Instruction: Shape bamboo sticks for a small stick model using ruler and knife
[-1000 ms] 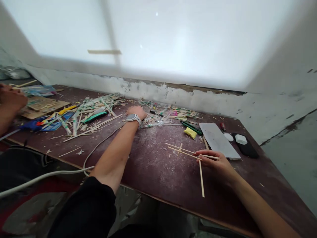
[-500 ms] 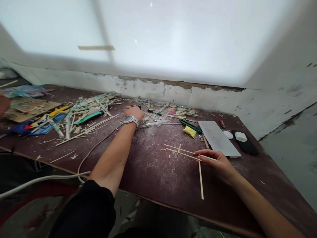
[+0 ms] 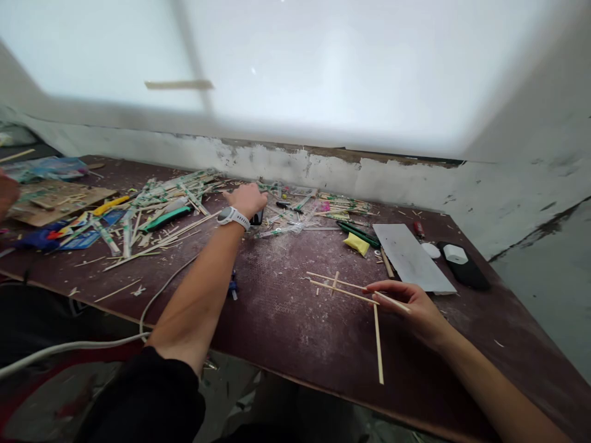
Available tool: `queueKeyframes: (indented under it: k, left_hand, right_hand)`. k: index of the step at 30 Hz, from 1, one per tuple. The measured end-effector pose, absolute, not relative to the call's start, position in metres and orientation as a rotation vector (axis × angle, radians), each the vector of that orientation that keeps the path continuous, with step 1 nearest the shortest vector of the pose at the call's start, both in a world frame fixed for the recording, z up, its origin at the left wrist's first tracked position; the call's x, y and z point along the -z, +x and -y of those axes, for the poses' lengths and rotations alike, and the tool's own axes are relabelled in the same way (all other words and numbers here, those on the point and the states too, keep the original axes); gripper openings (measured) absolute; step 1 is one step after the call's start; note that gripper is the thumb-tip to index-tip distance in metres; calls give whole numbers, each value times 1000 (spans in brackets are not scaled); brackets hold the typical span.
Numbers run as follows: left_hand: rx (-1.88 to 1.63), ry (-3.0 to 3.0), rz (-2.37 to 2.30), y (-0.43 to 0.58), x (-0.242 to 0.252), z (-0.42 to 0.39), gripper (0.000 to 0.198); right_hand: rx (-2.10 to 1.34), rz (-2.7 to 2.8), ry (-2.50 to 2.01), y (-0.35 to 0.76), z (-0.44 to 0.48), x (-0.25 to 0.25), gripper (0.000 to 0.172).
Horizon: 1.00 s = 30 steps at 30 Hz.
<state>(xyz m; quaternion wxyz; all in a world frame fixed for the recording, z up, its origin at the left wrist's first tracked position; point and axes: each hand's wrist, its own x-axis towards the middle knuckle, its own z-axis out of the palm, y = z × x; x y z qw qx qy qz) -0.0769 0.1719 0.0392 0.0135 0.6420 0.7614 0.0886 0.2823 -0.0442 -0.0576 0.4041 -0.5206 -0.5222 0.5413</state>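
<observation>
My right hand [image 3: 406, 304] pinches several thin wooden sticks, joined or crossed into a small frame [image 3: 344, 291]. One stick [image 3: 378, 344] slants down from it toward the table's front edge, and a short stick crosses its left part. My left hand [image 3: 249, 200], with a white-strapped watch [image 3: 233, 216] on its wrist, reaches to the back of the table. Its fingers bend over a small black object [image 3: 257, 218], mostly hidden below the palm. Near my left forearm lies a small blue object [image 3: 233, 286] with a pale end, partly covered by the arm.
Wrapped and loose sticks [image 3: 180, 191] pile up at the back left, beside a green-handled cutter [image 3: 166, 218]. To the right are a yellow packet [image 3: 356, 243], a white sheet [image 3: 410, 258] and a black phone [image 3: 466, 271] with a white case. A white cable [image 3: 170, 280] crosses the table edge. Another person's hand [image 3: 7, 194] shows far left.
My left hand has shifted slightly left and up, and the black object now shows below its palm. The blue object has come into view beside the forearm. My right hand keeps the stick frame.
</observation>
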Motion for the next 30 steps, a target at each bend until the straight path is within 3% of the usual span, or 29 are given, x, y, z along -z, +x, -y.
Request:
queueKeyframes:
  k: [3,11,21,30]
  left_hand:
    - [-247,2130,-2343,-86,-53,-165,52]
    - [-99,2164,-2298,-101,-38,-161,65]
    - [-242,2133,-2325,-95,-17,-187,65]
    - [-150,2475,-2019,-7,-18,-138,42]
  right_hand:
    - [-1336,1355,-1339,283,45,58,44]
    - [-1293,1410,-1391,283,47,56,46]
    - [-1310,1382,-1398,283,45,57,45]
    - [-1296,1379,-1427,282,47,54,48]
